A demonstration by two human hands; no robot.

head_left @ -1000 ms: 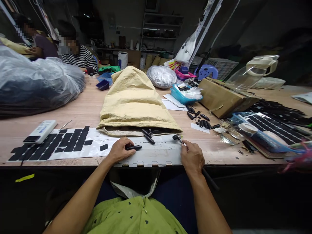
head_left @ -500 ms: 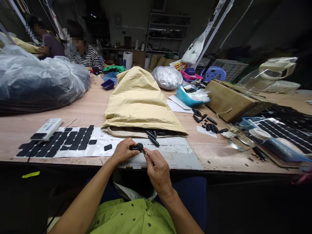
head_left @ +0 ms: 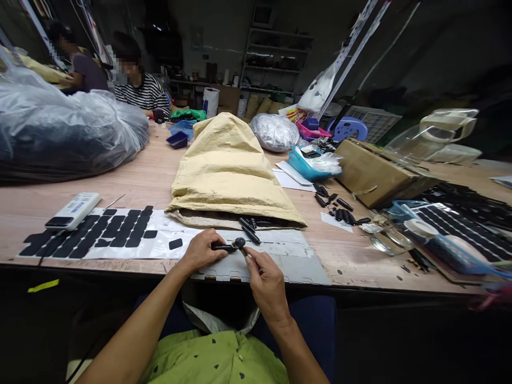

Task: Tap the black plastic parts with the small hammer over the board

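Pinched in the fingers of my left hand [head_left: 203, 249] is a black tube-shaped part [head_left: 222, 247], lying roughly level over the table edge. My right hand [head_left: 267, 277] is closed on a thin slender tool [head_left: 244, 252] whose kind I cannot make out. A black round piece [head_left: 239, 243] sits where the part and the tool meet; which of them bears it is unclear. Just beyond my hands, several similar black tube-shaped parts [head_left: 250, 232] spill from the mouth of a yellow sack [head_left: 236, 176]. A grey board [head_left: 280, 264] lies under my hands.
On the left are sheets of black stickers [head_left: 132, 226], a white device [head_left: 74, 210] and a large plastic bag [head_left: 68, 133]. To the right lie loose black parts [head_left: 344, 213], a teal basket [head_left: 310, 168], a cardboard box [head_left: 376, 170] and a tape roll [head_left: 420, 224]. Two people sit far left.
My right hand has shifted slightly right and down with the thin tool. More of the black tube-shaped part shows beyond my left fingers. The view has moved a little.
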